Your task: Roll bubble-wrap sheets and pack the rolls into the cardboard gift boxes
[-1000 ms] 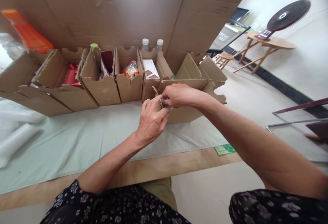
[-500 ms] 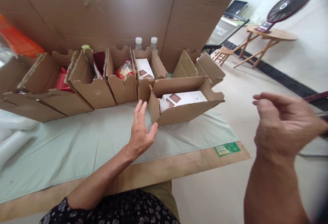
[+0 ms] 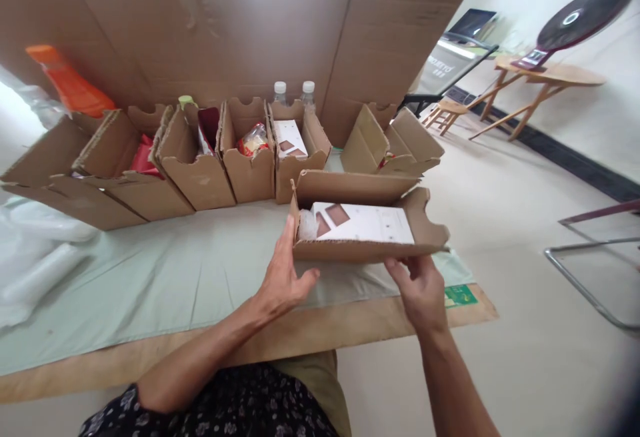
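A cardboard bin (image 3: 360, 250) sits tilted toward me in front of the row. Inside it lie a white box (image 3: 373, 222) with brown squares printed on it and some bubble wrap (image 3: 307, 225) at the left end. My left hand (image 3: 286, 274) rests against the bin's left end, fingers stretched and thumb apart. At the bin's lower right front edge, my right hand (image 3: 420, 290) grips the cardboard from below, with its fingertips partly hidden beneath the bin.
Several cardboard bins (image 3: 203, 184) stand in a row behind, holding packets and another white box (image 3: 290, 138). Two clear bottles (image 3: 309, 96) and an orange bottle (image 3: 73, 84) stand behind them. Plastic-wrapped rolls (image 3: 43, 284) lie at left. The table edge (image 3: 280, 350) is near me.
My right hand has come in from the right and taken hold of the bin. The bin has shifted toward me and tilted. My left hand has moved slightly right, against its end.
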`<state>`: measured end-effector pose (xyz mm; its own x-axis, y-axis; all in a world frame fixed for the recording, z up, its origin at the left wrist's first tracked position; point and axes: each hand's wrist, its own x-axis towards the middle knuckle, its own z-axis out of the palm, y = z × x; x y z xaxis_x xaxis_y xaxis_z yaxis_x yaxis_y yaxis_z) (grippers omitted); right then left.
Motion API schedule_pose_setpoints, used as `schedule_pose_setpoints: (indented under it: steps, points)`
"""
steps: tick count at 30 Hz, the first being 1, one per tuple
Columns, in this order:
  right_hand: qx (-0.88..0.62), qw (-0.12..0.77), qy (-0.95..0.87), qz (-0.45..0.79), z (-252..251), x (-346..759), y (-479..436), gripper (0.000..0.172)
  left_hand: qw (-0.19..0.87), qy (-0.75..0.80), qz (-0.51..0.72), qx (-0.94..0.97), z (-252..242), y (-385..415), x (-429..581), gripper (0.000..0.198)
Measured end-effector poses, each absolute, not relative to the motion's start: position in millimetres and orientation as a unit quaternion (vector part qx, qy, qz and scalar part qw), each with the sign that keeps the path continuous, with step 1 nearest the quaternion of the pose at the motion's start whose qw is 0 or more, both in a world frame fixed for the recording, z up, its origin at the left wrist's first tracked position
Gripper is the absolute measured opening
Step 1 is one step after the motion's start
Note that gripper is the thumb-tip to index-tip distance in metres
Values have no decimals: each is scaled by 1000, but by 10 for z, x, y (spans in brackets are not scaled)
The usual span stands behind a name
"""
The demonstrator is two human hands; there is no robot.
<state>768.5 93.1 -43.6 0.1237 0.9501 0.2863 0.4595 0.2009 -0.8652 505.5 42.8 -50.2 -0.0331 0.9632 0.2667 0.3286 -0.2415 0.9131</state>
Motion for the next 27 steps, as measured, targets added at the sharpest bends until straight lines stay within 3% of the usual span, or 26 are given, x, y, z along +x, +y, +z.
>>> schedule_pose_setpoints:
  steps: [4, 8, 12, 16, 20, 23, 27]
  points:
    - [-547, 470, -645, 254, -277, 7008, 481, 39, 341, 587, 523, 515, -426, -167, 4517, 79]
    - [-441, 451, -713, 307, 145, 6263, 584, 45, 264, 622, 591, 441, -91, -262, 3924, 59]
    - [-463, 497, -686, 262, 300, 6357, 666, 40, 204, 579, 619, 490, 111, 26, 4046, 57]
    - [-559, 533, -606, 190, 90, 6809, 454, 45, 257, 537, 589, 547, -11, 38, 4471, 73]
    - [-529, 497, -634, 268, -91, 6565, 316, 42, 282, 600, 571, 485, -124, -287, 4312, 68]
    - [-484, 471, -665, 318, -75, 6209, 419, 37, 238, 657, 572, 429, -51, -390, 4041, 63]
    - [-494, 525, -628, 294, -78, 6369, 580, 40, 200, 627, 583, 477, -47, -250, 4172, 69]
